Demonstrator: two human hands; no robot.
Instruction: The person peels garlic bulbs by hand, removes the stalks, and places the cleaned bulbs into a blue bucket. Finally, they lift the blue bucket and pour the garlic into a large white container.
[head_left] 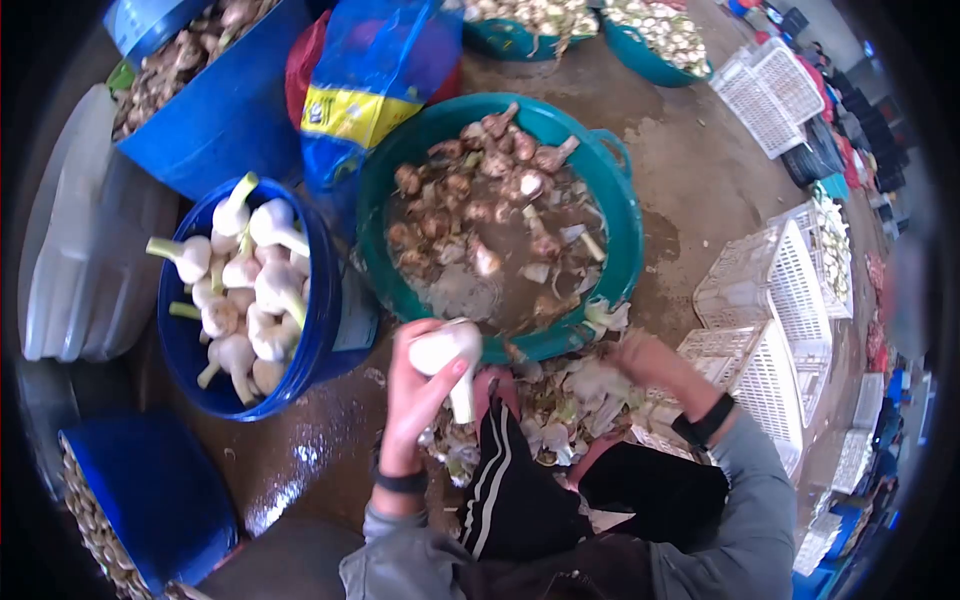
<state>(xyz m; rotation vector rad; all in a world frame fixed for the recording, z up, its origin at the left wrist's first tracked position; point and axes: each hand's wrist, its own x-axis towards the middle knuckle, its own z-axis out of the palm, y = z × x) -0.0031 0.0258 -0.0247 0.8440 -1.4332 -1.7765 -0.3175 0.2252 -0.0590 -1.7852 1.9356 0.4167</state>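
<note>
A clean white garlic bulb (447, 350) with a short green-white stem is held in my left hand (423, 385), over the near left rim of a green tub (627, 240). Inside the tub, brownish garlic bulbs (475, 210) and loose skins lie in murky water. My right hand (643, 360) is near the tub's lower right edge, above a heap of peelings (590, 395); it is blurred and its fingers are hard to make out. Left of the tub stands a blue bucket (170, 330) full of peeled white garlic bulbs (278, 287).
Blue containers (220, 120) of garlic stand at the upper left and lower left. A blue and yellow bag (365, 80) is behind the tub. White crates (760, 290) are on the right. Two green basins (650, 60) with garlic sit at the top.
</note>
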